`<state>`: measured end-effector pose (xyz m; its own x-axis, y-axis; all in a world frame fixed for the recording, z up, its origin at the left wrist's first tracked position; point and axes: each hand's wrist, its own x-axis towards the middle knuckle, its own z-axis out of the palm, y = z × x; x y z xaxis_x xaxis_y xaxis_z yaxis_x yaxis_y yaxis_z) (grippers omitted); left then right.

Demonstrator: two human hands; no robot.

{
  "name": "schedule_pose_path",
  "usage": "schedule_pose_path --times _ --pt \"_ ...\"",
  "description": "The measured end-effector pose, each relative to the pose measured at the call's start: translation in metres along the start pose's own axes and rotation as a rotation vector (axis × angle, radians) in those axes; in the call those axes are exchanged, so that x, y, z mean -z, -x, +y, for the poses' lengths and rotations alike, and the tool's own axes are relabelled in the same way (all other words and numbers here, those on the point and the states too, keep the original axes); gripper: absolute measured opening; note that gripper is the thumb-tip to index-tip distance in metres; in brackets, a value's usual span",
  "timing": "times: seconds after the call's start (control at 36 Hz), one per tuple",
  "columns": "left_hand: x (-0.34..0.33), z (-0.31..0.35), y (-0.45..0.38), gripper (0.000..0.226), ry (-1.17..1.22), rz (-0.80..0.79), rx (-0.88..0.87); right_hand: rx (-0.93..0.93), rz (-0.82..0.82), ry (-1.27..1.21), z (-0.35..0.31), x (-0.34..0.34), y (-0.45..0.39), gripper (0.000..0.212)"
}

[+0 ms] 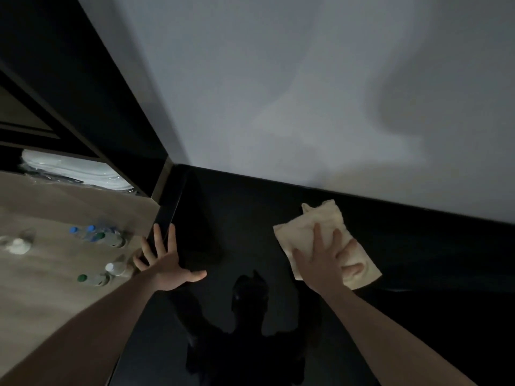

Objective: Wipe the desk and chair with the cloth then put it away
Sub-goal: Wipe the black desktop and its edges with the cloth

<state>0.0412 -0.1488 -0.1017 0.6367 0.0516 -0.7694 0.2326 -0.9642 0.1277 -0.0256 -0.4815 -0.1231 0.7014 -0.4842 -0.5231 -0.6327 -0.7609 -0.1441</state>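
A cream cloth [320,222] lies flat on the glossy black desk [250,218], close to the white wall. My right hand [324,260] presses down on the cloth with its fingers spread across it. My left hand [164,263] rests open on the desk's left edge, fingers splayed, holding nothing. The dark desk surface reflects my head and arms. No chair is in view.
To the left stands a wooden counter [41,288] with several water bottles [96,235], two more bottles [103,274] nearer me, and a glass [16,243]. A dark cabinet [69,79] rises above it, with white plastic-wrapped items [75,174] under it.
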Motion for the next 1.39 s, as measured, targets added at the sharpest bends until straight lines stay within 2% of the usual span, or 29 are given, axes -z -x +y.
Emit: schedule_pose_path --times 0.25,0.36,0.56,0.72,0.83,0.94,1.03,1.14,1.25,1.39 --pt "-0.004 0.001 -0.006 0.149 0.011 0.02 -0.005 0.287 -0.013 -0.003 -0.081 -0.011 -0.021 0.087" --pt "-0.005 0.0 -0.008 0.15 0.01 0.035 -0.01 0.345 -0.028 0.044 -0.115 -0.022 -0.026 0.086" --pt "-0.008 -0.008 -0.015 0.153 -0.002 0.059 -0.019 0.491 -0.051 0.143 -0.119 -0.034 0.01 0.085" --pt "0.0 -0.018 -0.011 0.148 -0.004 0.011 -0.098 0.419 -0.102 0.121 -0.114 -0.066 0.074 0.08" --pt "0.017 -0.056 -0.01 0.125 0.069 -0.052 -0.26 0.364 -0.132 0.116 -0.121 -0.092 0.131 0.084" --pt "0.023 -0.118 -0.013 0.1 0.077 -0.047 -0.446 0.39 -0.215 0.156 -0.13 -0.127 0.197 0.084" --pt "0.012 -0.155 -0.009 0.103 0.13 -0.024 -0.505 0.423 -0.24 0.173 -0.135 -0.152 0.238 0.085" --pt "0.003 -0.177 -0.005 0.113 0.081 -0.001 -0.545 0.443 -0.241 0.216 -0.141 -0.167 0.259 0.085" --pt "0.008 -0.175 -0.002 0.12 0.05 -0.063 -0.505 0.412 -0.256 0.231 -0.148 -0.162 0.254 0.085" --pt "0.011 -0.162 0.02 0.119 -0.099 -0.031 -0.529 0.375 -0.256 0.198 -0.155 -0.142 0.23 0.086"
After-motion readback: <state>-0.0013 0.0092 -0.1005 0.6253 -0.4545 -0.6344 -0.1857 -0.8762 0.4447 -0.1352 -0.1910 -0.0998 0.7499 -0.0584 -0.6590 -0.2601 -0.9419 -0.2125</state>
